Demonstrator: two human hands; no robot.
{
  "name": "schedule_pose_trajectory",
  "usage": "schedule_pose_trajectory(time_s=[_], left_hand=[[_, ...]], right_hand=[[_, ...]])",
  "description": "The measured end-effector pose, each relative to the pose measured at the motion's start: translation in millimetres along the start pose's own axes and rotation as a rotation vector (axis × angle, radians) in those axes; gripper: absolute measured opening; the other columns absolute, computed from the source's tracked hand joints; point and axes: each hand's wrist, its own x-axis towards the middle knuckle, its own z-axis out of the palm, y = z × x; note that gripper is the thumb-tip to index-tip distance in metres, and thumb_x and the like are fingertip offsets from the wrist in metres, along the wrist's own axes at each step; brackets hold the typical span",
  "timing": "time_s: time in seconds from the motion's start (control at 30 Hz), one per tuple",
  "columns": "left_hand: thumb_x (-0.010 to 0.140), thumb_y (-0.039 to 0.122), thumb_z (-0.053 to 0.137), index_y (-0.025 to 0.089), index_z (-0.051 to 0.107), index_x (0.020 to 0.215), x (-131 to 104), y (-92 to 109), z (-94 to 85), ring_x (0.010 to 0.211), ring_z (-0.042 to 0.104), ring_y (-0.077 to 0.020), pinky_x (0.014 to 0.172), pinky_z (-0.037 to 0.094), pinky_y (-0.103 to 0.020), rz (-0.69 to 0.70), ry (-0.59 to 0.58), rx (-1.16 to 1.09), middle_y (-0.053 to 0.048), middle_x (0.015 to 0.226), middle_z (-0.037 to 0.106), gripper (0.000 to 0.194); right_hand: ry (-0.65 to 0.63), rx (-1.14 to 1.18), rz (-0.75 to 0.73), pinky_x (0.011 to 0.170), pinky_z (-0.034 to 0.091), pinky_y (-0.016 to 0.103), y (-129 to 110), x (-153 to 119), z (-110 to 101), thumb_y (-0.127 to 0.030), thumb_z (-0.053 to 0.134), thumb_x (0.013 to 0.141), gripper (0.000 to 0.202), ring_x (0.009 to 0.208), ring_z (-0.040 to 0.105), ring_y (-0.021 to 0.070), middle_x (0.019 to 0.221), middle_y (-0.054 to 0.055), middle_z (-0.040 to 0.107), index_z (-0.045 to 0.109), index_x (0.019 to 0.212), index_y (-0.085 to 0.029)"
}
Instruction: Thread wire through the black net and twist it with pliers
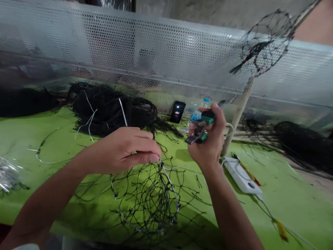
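My left hand (130,149) pinches a thin silvery wire (169,180) between thumb and forefinger. From that wire a black knotted net (153,198) hangs low over the green table, spread out in loose mesh. Over to the right, my right hand (208,135) is raised and wrapped round pliers (199,130) with green and black handles. The plier jaws point toward the lower left, apart from the wire and net.
Behind stand a heap of black netting (101,107), a phone (178,111), a bottle (206,103) and a perforated metal screen (166,52). A pole (240,111) rises at the right beside a white power strip (241,175). A plastic bag (9,172) lies left on the green table (286,208).
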Motion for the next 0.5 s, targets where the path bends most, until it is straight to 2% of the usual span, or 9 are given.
schedule_pose_trajectory(time_s=[0.07, 0.2, 0.27, 0.33, 0.43, 0.5], left_hand=[[0.110, 0.033, 0.047, 0.021, 0.071, 0.098, -0.1, 1.9, 1.3, 0.072, 0.061, -0.0126, 0.071, 0.044, -0.025, 0.027, 0.011, 0.045, 0.000, 0.077, 0.066, 0.029], [0.111, 0.033, 0.045, 0.020, 0.068, 0.096, -2.5, 4.7, 2.4, 0.069, 0.059, -0.0117, 0.064, 0.041, -0.026, 0.035, 0.051, 0.108, 0.000, 0.078, 0.067, 0.030], [0.111, 0.033, 0.044, 0.021, 0.067, 0.101, -4.8, 5.6, 1.6, 0.068, 0.060, -0.0107, 0.060, 0.039, -0.025, 0.033, 0.092, 0.147, 0.000, 0.080, 0.067, 0.028], [0.112, 0.033, 0.043, 0.022, 0.066, 0.103, -7.4, 6.0, 0.9, 0.066, 0.059, -0.0101, 0.059, 0.038, -0.025, 0.031, 0.144, 0.225, 0.001, 0.080, 0.067, 0.027], [0.111, 0.032, 0.045, 0.023, 0.064, 0.105, -10.3, 5.4, 2.4, 0.064, 0.058, -0.0095, 0.059, 0.039, -0.026, 0.027, 0.227, 0.311, 0.003, 0.080, 0.068, 0.022], [0.111, 0.031, 0.046, 0.024, 0.063, 0.111, -10.9, 4.8, 4.7, 0.066, 0.060, -0.0092, 0.059, 0.039, -0.025, -0.024, 0.227, 0.303, 0.004, 0.084, 0.070, 0.019]], right_hand=[[0.056, -0.055, -0.086, 0.071, 0.057, 0.042, -7.5, -2.2, -2.9, -0.018, 0.064, 0.090, 0.082, 0.095, 0.068, 0.0274, 0.145, 0.012, 0.057, 0.025, 0.157, -0.044], [0.151, -0.276, -0.195, 0.070, 0.055, 0.043, -25.5, -9.2, -7.0, -0.019, 0.066, 0.088, 0.074, 0.104, 0.063, 0.0325, 0.121, 0.011, 0.063, 0.034, 0.151, -0.040], [0.123, -0.294, -0.147, 0.067, 0.054, 0.041, -30.5, -16.2, -6.5, -0.019, 0.068, 0.084, 0.073, 0.099, 0.064, 0.0310, 0.118, 0.010, 0.063, 0.038, 0.149, -0.037], [0.065, -0.219, -0.032, 0.066, 0.054, 0.039, -31.9, -24.8, -3.8, -0.018, 0.067, 0.080, 0.073, 0.094, 0.064, 0.0282, 0.119, 0.010, 0.060, 0.041, 0.147, -0.035], [-0.008, -0.109, 0.113, 0.074, 0.056, 0.041, -32.0, -35.8, 2.9, -0.014, 0.064, 0.079, 0.070, 0.089, 0.063, 0.0254, 0.114, 0.007, 0.060, 0.045, 0.144, -0.032], [-0.059, -0.053, 0.171, 0.079, 0.055, 0.043, -33.1, -39.3, 7.8, -0.015, 0.062, 0.082, 0.063, 0.090, 0.062, 0.0252, 0.110, 0.006, 0.061, 0.048, 0.141, -0.032]])
